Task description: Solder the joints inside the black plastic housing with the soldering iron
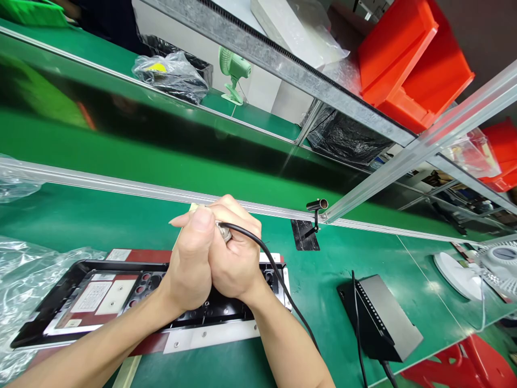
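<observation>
Metal cable connector [224,231] clasped between left hand [189,269] and right hand [236,258], both clenched around it, above black tray [60,302], its black cable [283,285] trailing.

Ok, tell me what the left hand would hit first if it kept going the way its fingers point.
The left hand points away up the green bench; likely the aluminium rail just beyond comes first, though depth is hard to judge.
</observation>
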Demonstrator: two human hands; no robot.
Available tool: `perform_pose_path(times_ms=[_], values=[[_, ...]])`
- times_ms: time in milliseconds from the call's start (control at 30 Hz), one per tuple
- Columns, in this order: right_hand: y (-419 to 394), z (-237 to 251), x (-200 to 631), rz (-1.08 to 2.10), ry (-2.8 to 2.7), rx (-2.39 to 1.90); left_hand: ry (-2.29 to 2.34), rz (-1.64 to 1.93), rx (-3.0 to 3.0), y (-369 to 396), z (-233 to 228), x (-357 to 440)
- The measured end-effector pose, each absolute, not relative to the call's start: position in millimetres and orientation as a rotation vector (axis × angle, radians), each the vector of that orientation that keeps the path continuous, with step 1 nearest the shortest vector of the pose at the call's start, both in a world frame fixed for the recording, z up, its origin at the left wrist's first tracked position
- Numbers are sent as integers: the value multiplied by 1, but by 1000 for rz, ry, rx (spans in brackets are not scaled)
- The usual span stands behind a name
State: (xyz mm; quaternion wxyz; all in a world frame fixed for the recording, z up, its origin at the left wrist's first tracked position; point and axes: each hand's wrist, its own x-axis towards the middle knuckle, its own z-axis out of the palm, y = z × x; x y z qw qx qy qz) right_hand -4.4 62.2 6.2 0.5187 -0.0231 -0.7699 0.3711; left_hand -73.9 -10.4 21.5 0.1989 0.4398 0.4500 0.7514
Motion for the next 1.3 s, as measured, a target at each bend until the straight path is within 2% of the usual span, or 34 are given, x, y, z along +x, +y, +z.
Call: perform_pose_path(times_ms=[1300], values=[[65,6,-5,943,-1831,-19,1282,2121,1262,-9,22,-72]])
